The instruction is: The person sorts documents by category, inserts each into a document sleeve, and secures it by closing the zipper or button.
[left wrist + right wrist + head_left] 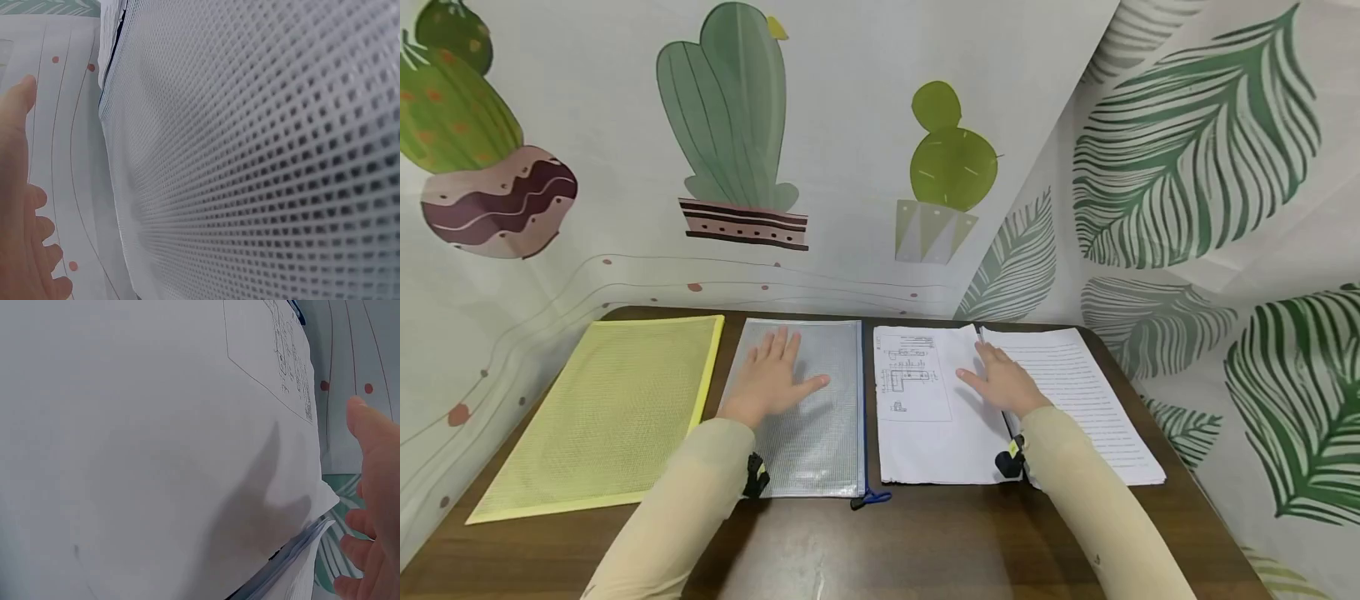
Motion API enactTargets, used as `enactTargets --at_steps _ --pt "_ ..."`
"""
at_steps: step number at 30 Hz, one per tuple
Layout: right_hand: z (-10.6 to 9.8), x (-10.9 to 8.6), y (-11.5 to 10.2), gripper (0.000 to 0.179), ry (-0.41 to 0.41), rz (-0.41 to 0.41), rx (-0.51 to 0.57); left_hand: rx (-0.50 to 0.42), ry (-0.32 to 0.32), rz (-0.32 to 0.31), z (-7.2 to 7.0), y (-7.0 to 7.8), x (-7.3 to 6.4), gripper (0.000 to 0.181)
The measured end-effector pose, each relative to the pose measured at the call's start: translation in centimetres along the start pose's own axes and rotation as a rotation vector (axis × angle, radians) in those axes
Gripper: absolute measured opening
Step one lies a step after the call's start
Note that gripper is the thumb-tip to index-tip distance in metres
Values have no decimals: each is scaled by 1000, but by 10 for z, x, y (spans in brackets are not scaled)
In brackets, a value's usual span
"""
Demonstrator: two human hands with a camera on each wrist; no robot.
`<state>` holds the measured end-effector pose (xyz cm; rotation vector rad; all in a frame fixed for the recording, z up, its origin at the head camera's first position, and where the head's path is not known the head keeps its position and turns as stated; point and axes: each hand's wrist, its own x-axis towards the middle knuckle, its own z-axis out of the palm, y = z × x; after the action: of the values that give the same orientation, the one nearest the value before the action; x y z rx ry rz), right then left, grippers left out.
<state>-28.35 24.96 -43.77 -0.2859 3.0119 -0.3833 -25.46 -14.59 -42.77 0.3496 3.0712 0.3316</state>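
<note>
My left hand (767, 379) is spread flat over a clear mesh zipper pouch (820, 442), thumb out to the right; the left wrist view shows the hand raised above the pouch's grid surface (262, 162). A blue zipper runs down the pouch's right edge, with a blue pull cord (871, 497) at its lower corner. Over the inner edges of two paper stacks, my right hand (1003, 383) has its fingers extended and holds nothing. The left stack (917, 450) carries a technical drawing; the right stack (1090, 400) shows lines of text. The right hand's shadow falls on the drawing sheet (156, 425).
A yellow mesh pouch (617, 408) lies at the left of the brown wooden table (940, 542). Behind the table hangs a white cloth (850, 167) printed with cacti and leaves. Each wrist wears a small black camera (1010, 460).
</note>
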Motion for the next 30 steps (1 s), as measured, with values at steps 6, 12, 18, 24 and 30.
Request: enactTargets --at_steps 6,12,18,24,30 --pt "5 2 1 85 -7 -1 29 -24 -3 -11 5 4 0 102" --pt "7 1 0 83 -40 13 79 -59 -31 -29 8 12 -3 99" --pt "9 -1 -3 82 -61 16 96 -72 -86 -26 13 22 -6 98" --pt "11 -3 -6 80 -69 14 98 -106 -126 -22 17 40 -10 92" --pt "14 -5 -10 79 -84 20 98 -139 -169 -29 23 66 -15 84"
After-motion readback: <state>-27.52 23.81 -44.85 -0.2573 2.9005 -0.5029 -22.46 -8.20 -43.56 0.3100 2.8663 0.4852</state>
